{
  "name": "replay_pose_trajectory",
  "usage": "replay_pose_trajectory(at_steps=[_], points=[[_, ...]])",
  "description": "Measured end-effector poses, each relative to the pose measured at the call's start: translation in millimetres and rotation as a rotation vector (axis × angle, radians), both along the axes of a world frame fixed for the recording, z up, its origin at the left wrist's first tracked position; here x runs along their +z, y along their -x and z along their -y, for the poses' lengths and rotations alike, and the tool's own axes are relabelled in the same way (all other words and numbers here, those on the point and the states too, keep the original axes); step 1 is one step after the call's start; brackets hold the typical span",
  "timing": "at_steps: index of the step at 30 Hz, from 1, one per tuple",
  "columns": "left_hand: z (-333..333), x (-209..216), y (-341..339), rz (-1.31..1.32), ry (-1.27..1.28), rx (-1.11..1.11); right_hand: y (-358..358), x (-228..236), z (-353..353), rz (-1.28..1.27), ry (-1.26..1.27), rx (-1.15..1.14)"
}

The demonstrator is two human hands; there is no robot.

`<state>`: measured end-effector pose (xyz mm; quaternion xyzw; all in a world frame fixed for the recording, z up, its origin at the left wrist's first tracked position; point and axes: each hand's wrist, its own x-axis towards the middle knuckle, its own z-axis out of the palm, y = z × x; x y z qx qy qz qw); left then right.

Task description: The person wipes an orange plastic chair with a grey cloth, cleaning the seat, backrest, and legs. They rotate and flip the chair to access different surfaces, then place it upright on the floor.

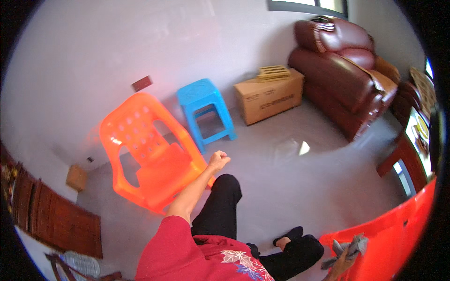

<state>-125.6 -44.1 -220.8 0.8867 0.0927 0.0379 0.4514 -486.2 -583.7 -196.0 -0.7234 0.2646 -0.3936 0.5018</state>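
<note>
My left hand (218, 160) is stretched forward with its fingers curled closed, and nothing shows in it. Behind it stands an orange plastic armchair (168, 166), with my left forearm passing in front of its seat edge. At the lower right, my right hand (343, 266) grips a crumpled grey cloth (352, 246). The cloth overlaps a red plastic piece of furniture (398, 225), only partly in view; I cannot tell whether they touch.
A blue plastic stool (201, 96) stands by the wall, beside a cardboard box (272, 97) with a slatted yellowish piece (273, 73) on top. A brown leather sofa (333, 79) fills the far right. A wooden table (398, 154) stands right; a wooden cabinet (61, 215) is left.
</note>
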Motion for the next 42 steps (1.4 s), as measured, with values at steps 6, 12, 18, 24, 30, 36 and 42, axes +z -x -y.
replay_pose_trajectory(at_steps=[6,12,18,24,30,36,42], points=[[-198,-26,75,-0.038,-0.340,0.298,-87,-24,-85,-0.265,0.082,0.457],[-235,-33,119,-0.453,-0.481,0.479,-104,-15,-113,-0.691,0.846,0.413],[-232,-32,64,-0.250,0.106,0.608,-111,-17,-120,-0.472,0.605,0.343],[-205,7,-17,-0.077,0.633,0.649,-103,6,-131,-0.319,0.456,0.229],[-191,13,-50,-0.185,0.533,0.620,-84,-16,-108,-0.415,0.571,0.165],[-224,14,-55,-0.156,0.589,0.463,-88,-15,-118,-0.444,0.675,0.064],[-207,18,-42,-0.293,0.432,0.339,-77,-17,-111,-0.442,0.677,0.013]])
